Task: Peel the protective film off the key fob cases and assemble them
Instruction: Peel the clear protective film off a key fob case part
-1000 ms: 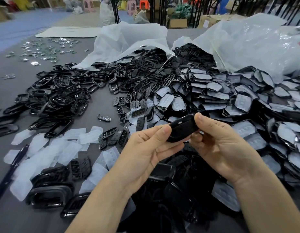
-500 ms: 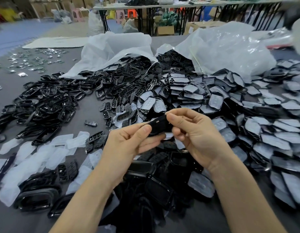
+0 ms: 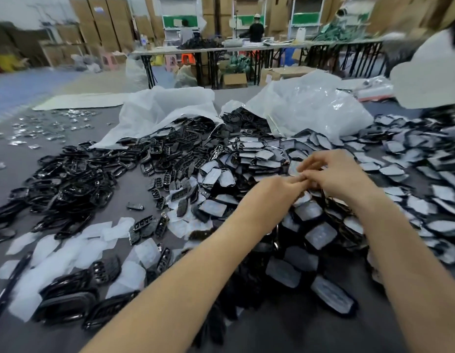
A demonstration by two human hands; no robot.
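Far left: small shiny metal bits lie scattered in the upper left of the frame, on the grey table.
Left pile: black open frames are heaped at middle left.
Lower left: peeled film sheets lie flat, with black button pads among them.
Top centre: two white bags lie open, black parts spilling from their mouths.
Your left hand: centre of the frame, fingers reaching right to meet the other hand. Motion blur hides whether it pinches anything, so I cannot tell its grip.
Your right hand: just right of centre, fingers bent toward the left fingertips; its grip is just as unreadable.
Key fob cases: film-covered, heaped under your hands and spreading to the right edge.
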